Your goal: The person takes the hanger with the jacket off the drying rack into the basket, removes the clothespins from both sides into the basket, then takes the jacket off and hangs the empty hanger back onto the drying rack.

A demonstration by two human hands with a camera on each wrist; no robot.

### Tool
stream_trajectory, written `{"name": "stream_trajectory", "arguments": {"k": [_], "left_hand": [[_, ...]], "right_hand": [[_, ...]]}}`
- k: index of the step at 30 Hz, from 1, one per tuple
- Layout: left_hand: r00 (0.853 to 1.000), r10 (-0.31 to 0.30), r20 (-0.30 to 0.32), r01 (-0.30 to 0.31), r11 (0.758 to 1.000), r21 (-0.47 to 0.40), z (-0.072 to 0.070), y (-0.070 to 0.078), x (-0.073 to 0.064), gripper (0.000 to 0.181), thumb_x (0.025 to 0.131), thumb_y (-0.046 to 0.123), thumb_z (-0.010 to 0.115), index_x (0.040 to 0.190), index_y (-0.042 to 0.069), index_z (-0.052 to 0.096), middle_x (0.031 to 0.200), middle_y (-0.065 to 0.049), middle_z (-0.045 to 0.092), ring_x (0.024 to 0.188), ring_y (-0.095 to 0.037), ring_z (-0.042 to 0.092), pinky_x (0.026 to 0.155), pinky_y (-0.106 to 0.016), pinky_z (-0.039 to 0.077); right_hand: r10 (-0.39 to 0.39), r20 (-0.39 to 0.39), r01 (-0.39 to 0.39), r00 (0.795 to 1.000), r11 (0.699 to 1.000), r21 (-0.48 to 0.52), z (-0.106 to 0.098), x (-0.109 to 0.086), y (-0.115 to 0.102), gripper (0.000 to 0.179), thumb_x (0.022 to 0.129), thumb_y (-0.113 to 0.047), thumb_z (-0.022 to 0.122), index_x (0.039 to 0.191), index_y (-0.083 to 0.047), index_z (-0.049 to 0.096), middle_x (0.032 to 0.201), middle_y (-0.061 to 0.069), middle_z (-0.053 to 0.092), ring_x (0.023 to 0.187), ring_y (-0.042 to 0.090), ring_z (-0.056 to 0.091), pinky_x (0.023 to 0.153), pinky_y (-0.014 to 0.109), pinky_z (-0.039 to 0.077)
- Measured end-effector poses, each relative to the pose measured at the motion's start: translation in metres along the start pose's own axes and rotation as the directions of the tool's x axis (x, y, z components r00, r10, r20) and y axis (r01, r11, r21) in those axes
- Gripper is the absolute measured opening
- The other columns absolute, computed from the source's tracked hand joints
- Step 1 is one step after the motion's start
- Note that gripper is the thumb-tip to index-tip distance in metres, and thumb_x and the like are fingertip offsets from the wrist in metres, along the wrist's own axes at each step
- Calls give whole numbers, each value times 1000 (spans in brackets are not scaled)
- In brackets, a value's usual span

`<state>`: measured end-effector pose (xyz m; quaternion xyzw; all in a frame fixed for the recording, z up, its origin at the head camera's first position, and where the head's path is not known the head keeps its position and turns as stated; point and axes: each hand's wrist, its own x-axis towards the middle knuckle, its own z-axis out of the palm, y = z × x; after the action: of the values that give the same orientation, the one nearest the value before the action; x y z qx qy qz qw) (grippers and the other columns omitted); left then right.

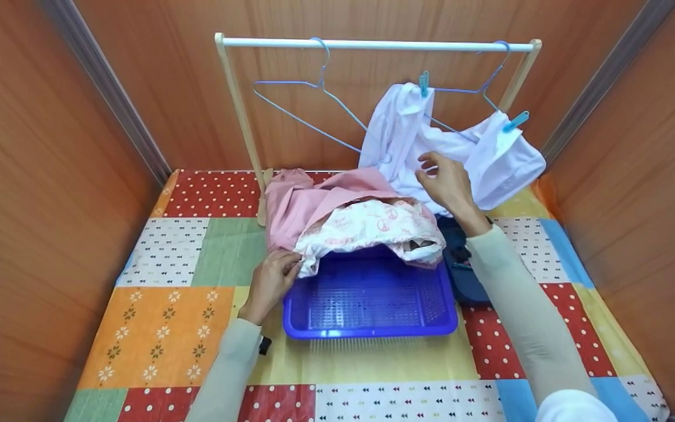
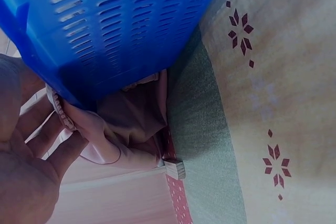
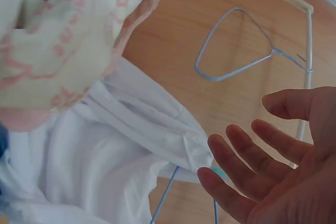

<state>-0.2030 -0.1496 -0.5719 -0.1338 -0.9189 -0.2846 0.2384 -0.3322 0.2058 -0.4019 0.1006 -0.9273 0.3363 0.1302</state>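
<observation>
My left hand (image 1: 270, 284) pinches the edge of a pink garment (image 1: 293, 214) at its lower left corner, where white cloth with pink print (image 1: 367, 225) shows. In the left wrist view, the fingertips close on the garment's hem beside the blue basket (image 2: 126, 30). The garment drapes over the basket's far side. My right hand (image 1: 447, 183) hovers with fingers loosely bent and holds nothing. Behind it hangs a white garment (image 1: 396, 126), held to a hanger by two teal clothespins (image 1: 424, 84). In the right wrist view, the hand's fingers (image 3: 239, 169) are spread apart.
A white rack bar (image 1: 372, 44) on wooden legs carries both hangers. The left blue wire hanger (image 3: 218, 78) bears no clothing. A dark item (image 1: 471, 284) lies right of the basket, partly hidden by my right arm. Wood-grain panels (image 1: 33, 176) stand around the patchwork cloth (image 1: 162, 334).
</observation>
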Motion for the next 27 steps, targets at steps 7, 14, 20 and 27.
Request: {"name": "stream_trajectory", "arguments": {"k": [7, 14, 20, 27], "left_hand": [[999, -27, 22, 28, 999, -28, -3, 0, 2, 14, 87, 14, 74, 100, 9, 77, 95, -6, 74, 90, -24, 68, 79, -42, 56], [997, -61, 52, 63, 998, -32, -6, 3, 3, 17, 87, 15, 74, 102, 10, 76, 97, -7, 75, 89, -24, 69, 78, -43, 56], [994, -92, 53, 93, 996, -4, -11, 8, 3, 18, 88, 16, 73, 105, 10, 75, 102, -8, 74, 96, -26, 70, 81, -44, 56], [993, -112, 40, 112, 994, 9, -13, 8, 4, 15, 89, 13, 71, 104, 11, 75, 99, -6, 75, 88, -23, 71, 75, -43, 57]], "right_hand": [[-89, -4, 89, 996, 996, 30, -3, -36, 23, 32, 89, -17, 67, 119, -5, 67, 113, 17, 71, 103, 36, 68, 91, 48, 51], [-107, 13, 106, 994, 994, 31, 0, -71, 49, 38, 88, -15, 71, 123, -2, 65, 117, 20, 69, 105, 39, 66, 90, 50, 51], [-95, 40, 95, 995, 995, 1, 5, -94, 65, 42, 88, -21, 73, 126, -5, 64, 122, 18, 67, 107, 37, 66, 93, 51, 50], [-31, 77, 31, 997, 1000, 7, 18, -115, 82, 47, 86, -26, 75, 128, -7, 63, 124, 18, 66, 103, 36, 67, 88, 50, 53]]}}
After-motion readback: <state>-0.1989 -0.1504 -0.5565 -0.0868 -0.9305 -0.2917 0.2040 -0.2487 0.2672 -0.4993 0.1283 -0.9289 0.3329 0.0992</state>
